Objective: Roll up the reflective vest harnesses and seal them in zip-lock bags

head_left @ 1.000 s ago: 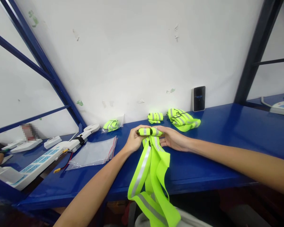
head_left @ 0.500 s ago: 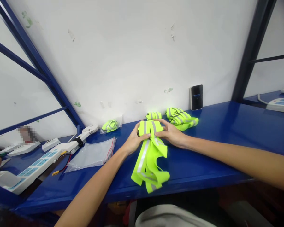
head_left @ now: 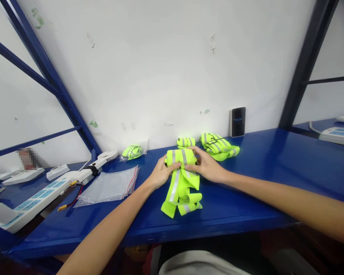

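A neon-yellow reflective vest (head_left: 181, 183) with grey stripes lies on the blue bench top (head_left: 260, 172), its far end rolled up. My left hand (head_left: 161, 174) grips the left side of the roll, thumb on top. My right hand (head_left: 205, 166) holds the right side of the roll, fingers curled round it. The loose tail of the vest lies folded on the bench toward me.
Behind the hands lie a small rolled vest (head_left: 185, 142), a folded vest (head_left: 219, 145) and a bagged vest (head_left: 132, 151). An empty zip bag (head_left: 109, 186), a white fan (head_left: 103, 159) and a power strip (head_left: 37, 198) lie left. A black device (head_left: 237, 121) leans on the wall.
The vest's tail, which hung over the bench edge a second ago, has been drawn up onto the bench. The roll in both hands has grown thicker.
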The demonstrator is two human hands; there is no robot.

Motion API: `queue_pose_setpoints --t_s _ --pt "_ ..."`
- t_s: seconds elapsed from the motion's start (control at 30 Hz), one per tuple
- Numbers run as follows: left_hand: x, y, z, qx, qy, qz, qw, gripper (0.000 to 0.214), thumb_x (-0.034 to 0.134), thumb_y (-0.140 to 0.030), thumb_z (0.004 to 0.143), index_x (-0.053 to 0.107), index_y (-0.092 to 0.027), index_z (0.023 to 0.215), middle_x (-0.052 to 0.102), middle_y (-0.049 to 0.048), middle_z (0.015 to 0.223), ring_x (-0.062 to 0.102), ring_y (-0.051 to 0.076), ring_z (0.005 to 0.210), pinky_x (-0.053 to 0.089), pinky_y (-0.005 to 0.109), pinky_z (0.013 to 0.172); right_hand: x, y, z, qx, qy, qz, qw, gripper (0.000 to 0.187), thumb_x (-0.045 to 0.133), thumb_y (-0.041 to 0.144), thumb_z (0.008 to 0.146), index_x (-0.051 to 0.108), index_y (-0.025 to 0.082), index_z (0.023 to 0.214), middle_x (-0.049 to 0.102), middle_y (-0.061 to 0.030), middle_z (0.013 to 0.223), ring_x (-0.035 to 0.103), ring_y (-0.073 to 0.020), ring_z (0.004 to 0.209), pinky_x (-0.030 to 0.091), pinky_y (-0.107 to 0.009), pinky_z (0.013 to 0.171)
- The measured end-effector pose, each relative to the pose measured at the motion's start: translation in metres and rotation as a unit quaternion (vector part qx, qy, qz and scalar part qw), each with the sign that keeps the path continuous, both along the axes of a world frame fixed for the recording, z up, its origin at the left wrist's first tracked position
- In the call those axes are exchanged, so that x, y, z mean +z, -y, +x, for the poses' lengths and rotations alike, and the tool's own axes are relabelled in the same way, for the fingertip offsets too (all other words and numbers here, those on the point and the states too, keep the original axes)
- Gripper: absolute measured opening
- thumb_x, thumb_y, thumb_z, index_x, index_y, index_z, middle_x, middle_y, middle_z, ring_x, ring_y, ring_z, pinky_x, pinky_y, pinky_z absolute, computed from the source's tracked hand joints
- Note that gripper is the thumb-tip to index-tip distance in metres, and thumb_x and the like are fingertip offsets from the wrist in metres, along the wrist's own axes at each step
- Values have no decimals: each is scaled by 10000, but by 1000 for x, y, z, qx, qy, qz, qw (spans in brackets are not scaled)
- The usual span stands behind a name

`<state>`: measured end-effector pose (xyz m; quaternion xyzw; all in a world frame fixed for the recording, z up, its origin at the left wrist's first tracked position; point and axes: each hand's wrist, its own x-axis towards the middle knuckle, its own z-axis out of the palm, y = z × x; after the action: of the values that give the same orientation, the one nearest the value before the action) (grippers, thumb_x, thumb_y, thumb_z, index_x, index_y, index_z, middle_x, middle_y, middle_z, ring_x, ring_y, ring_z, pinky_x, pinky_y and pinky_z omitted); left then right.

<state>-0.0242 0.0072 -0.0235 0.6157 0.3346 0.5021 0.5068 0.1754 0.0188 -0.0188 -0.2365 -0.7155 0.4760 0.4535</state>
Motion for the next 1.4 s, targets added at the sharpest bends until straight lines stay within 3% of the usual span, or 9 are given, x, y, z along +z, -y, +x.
queue_pose_setpoints --t_s 0.13,0.23,0.43,0.5,0.6,0.8,1.03,1.23,1.4 --pt "-3 -3 -2 27 21 12 999 445 782 -304 708 608 -159 1091 711 81 1033 690 221 846 556 341 748 2 -3 2 8 25 -38 999 580 746 271 745 477 236 1257 608 -58 1140 606 -244 1038 510 -415 901" --pt "-3 -4 -4 41 34 19 998 440 782 -313 704 604 -162 1077 712 74 1006 690 214 814 555 326 707 1 -5 4 80 22 -130 988 654 737 247 760 435 265 1339 628 -43 1138 612 -218 1027 485 -416 952" --pt "-1 -7 -6 59 57 56 995 417 783 -298 699 614 -148 1049 714 74 999 682 215 878 534 351 815 10 3 7 234 -26 -304 923 383 551 394 911 545 207 1245 671 -81 1013 656 -202 866 564 -332 705" --pt "0 -8 -6 69 66 56 994 414 781 -302 700 611 -150 1045 715 71 987 683 215 866 538 348 795 12 4 8 254 -36 -310 915 374 590 333 888 552 203 1237 675 -59 934 660 -176 774 565 -310 678" --pt "2 -7 -7 63 62 53 995 410 781 -299 699 604 -154 1039 712 61 959 683 211 837 545 335 753 10 3 6 233 -54 -290 927 380 681 228 812 592 186 1180 669 -17 832 627 -120 621 544 -248 603" --pt "5 -2 -2 64 39 68 995 458 785 -288 690 591 -189 1093 698 18 928 666 187 822 535 319 771 5 0 1 152 -65 -272 948 381 782 154 706 658 162 1066 721 -71 1018 687 -201 925 519 -338 905" --pt "10 1 -1 135 -54 194 970 385 740 -282 742 632 -180 1097 687 48 1065 624 216 1005 473 319 922 5 4 0 163 -44 -297 940 234 750 230 781 689 145 991 735 -76 981 702 -186 896 566 -310 833" --pt "9 5 2 108 -104 243 958 355 682 -277 799 632 -183 1137 651 80 1197 583 245 1130 428 339 999 -3 -1 -2 154 -25 -300 941 198 815 237 704 718 114 824 735 -54 791 693 -162 764 550 -281 774" --pt "11 10 1 87 -160 274 944 369 613 -228 847 612 -198 1214 624 89 1256 553 252 1192 389 365 1047 -7 -1 -3 149 -27 -285 947 270 841 261 660 717 118 852 726 -54 797 686 -190 800 535 -337 803"
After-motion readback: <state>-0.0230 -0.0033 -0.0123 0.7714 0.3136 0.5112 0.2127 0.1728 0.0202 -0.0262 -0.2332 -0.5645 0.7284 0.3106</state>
